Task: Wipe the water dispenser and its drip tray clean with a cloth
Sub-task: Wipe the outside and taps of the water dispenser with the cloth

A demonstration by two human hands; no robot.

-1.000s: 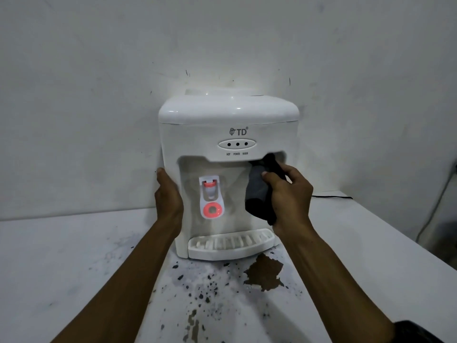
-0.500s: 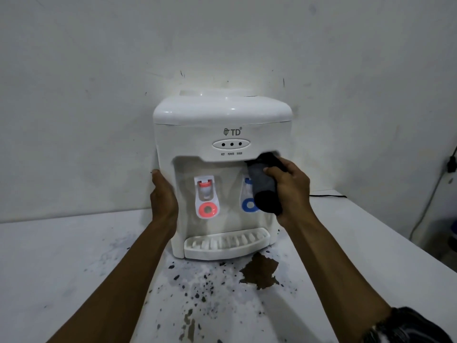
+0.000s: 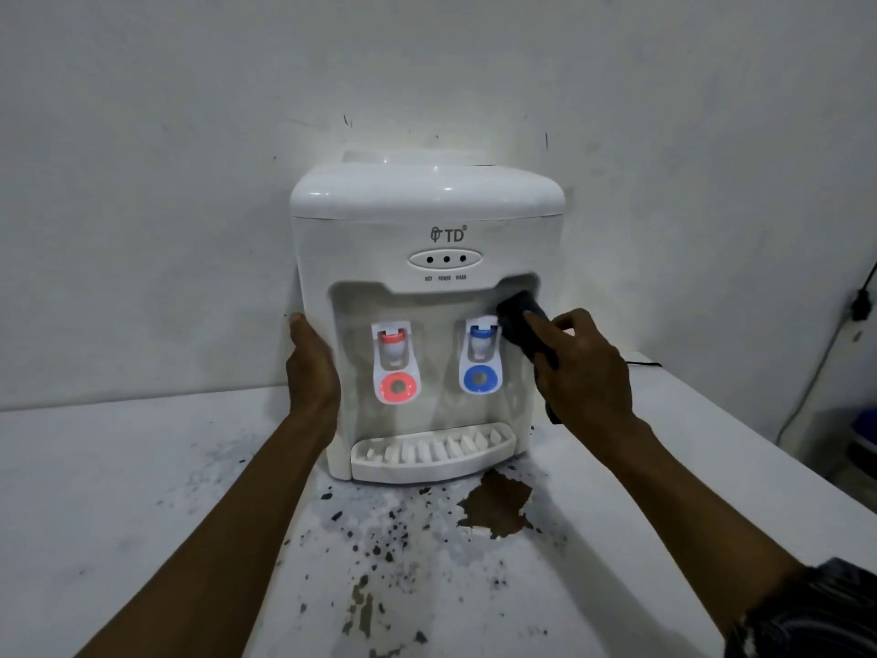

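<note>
- A white water dispenser point(image 3: 379, 239) stands upright on a white table point(image 3: 118, 491), its back close to a pale wall point(image 3: 190, 135).
- The person's left hand point(image 3: 311, 368) lies flat against the dispenser's left side, with the thumb straight up along the front edge. The fingers are out of sight behind the casing.
- The right hand point(image 3: 583, 372) grips a dark cloth point(image 3: 519, 320), fingers curled round it and the forefinger stretched along its top.
- The cloth is pressed into the upper right corner of the tap recess, just beside the blue tap point(image 3: 480, 349). Its lower end hangs behind the hand.
- The red tap point(image 3: 394, 353) sits to the left of the blue one in the same recess, apart from both hands.
- Above the recess is an oval panel point(image 3: 445, 259) with three small dark dots, under the letters TD.
- The drip tray point(image 3: 427, 470) sits at the foot of the dispenser and juts out over the table. Neither hand nor the cloth touches it.
- In front of the tray the tabletop has a brown patch point(image 3: 498, 508) and a scatter of black specks point(image 3: 379, 539).
- A dark cable point(image 3: 816, 372) hangs down the wall at the far right.
</note>
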